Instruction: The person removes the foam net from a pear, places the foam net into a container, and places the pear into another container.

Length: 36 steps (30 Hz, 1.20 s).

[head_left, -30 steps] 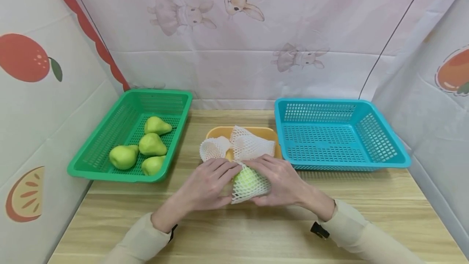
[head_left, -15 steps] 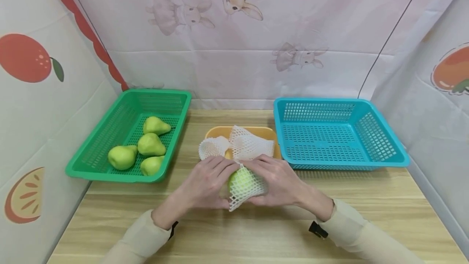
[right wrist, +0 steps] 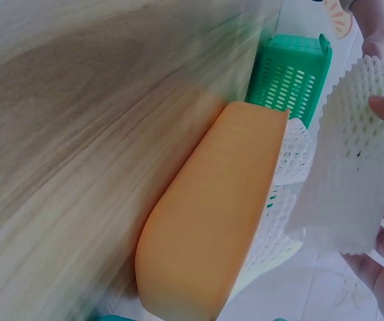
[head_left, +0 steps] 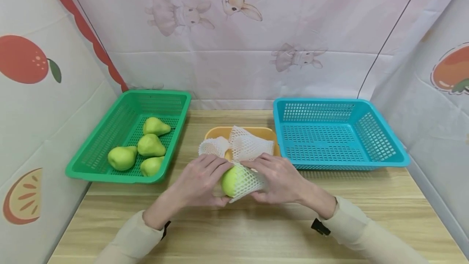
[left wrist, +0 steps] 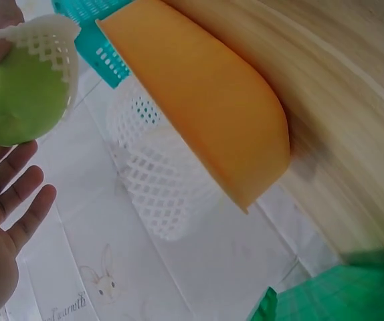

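My left hand (head_left: 199, 180) holds a green pear (head_left: 228, 183) above the table, thumb on one side and fingers on the other. A white foam net sleeve (head_left: 250, 180) covers the pear's right part, while its left end is bare. My right hand (head_left: 280, 179) grips the sleeve from the right. In the left wrist view the bare pear (left wrist: 21, 100) sticks out of the sleeve's rim. The right wrist view shows the long, tapering sleeve (right wrist: 352, 167) under my thumb. Just behind both hands stands a yellow-orange container (head_left: 269, 134) with other foam net sleeves (head_left: 253, 146) in it.
A green basket (head_left: 84, 170) at the left holds several green pears (head_left: 151, 145). At the right stands a blue basket (head_left: 318, 144). Both rest on the wooden table (head_left: 256, 235), and printed cloth walls (head_left: 227, 76) enclose its back and sides.
The pear has shifted left relative to the sleeve, and more of its green skin is bare. My left hand has moved slightly left; the right hand has stayed nearly in place.
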Motion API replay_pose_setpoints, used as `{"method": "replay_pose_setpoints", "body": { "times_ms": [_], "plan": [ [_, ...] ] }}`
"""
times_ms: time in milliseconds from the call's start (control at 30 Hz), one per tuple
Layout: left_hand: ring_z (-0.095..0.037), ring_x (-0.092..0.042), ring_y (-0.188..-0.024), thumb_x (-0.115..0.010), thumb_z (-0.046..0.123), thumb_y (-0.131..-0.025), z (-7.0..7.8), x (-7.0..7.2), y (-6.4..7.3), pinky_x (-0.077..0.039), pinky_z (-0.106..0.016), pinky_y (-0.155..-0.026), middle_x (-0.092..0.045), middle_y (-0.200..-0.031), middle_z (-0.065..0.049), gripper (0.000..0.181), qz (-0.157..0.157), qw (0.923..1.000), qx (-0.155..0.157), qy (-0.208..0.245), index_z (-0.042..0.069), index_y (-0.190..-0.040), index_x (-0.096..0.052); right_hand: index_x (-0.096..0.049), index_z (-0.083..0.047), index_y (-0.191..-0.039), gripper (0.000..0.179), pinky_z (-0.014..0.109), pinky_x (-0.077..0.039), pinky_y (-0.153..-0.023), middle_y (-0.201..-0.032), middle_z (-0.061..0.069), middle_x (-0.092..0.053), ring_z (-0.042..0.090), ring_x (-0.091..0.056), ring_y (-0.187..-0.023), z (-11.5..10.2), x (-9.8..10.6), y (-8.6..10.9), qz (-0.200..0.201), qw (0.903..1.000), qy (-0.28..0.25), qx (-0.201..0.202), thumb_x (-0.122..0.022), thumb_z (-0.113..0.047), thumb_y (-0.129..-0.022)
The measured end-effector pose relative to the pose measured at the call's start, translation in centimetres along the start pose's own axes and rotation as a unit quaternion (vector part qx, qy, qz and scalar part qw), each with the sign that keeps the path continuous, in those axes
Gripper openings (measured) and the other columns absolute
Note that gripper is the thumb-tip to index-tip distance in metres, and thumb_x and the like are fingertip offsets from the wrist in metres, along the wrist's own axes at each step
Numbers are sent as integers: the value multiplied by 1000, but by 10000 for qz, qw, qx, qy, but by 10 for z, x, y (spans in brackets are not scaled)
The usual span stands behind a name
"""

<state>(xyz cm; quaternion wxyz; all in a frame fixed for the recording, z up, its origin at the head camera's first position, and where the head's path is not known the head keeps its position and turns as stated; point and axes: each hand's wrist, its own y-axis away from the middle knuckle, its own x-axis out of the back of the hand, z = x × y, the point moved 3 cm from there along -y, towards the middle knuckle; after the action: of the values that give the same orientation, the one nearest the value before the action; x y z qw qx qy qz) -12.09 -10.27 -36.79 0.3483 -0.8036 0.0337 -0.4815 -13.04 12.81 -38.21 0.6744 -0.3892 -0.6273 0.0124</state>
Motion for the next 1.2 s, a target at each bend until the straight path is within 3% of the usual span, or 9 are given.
{"method": "replay_pose_setpoints", "body": {
  "times_ms": [400,633,1000,1200],
  "plan": [
    [-21,-71,-89,-89,70,-47,-14,13,12,-63,-33,-79,-76,-100,-4,93,110,9998,99,-109,6,-111,-71,-73,-16,-124,67,25,-59,-67,-101,-3,-78,14,-71,-89,3,2,-1,79,9999,52,43,-93,-33,-62],
    [-23,-70,-87,-89,66,-43,-25,20,23,-63,-36,-77,-75,-99,-6,93,154,9996,222,-92,4,-109,-71,-73,-17,-111,56,29,-61,-70,-102,-3,-79,16,-73,-92,10,3,-1,29,9998,186,-1,-96,-35,-63],
    [-26,-71,-88,-84,60,-47,-42,38,39,-62,-39,-75,-76,-98,-9,87,14,9986,516,-114,1,-110,-72,-74,-15,-111,52,38,-65,-77,-105,1,-80,22,-74,-98,26,10,-3,148,9995,268,-111,-94,-32,-66],
    [-26,-70,-86,-87,60,-45,-51,47,46,-63,-41,-76,-75,-96,-10,87,9,9973,709,-210,2,-108,-72,-74,-13,-109,50,38,-65,-78,-105,2,-81,23,-75,-97,32,7,-5,252,9992,289,-72,-96,-31,-68]
  ]
}}
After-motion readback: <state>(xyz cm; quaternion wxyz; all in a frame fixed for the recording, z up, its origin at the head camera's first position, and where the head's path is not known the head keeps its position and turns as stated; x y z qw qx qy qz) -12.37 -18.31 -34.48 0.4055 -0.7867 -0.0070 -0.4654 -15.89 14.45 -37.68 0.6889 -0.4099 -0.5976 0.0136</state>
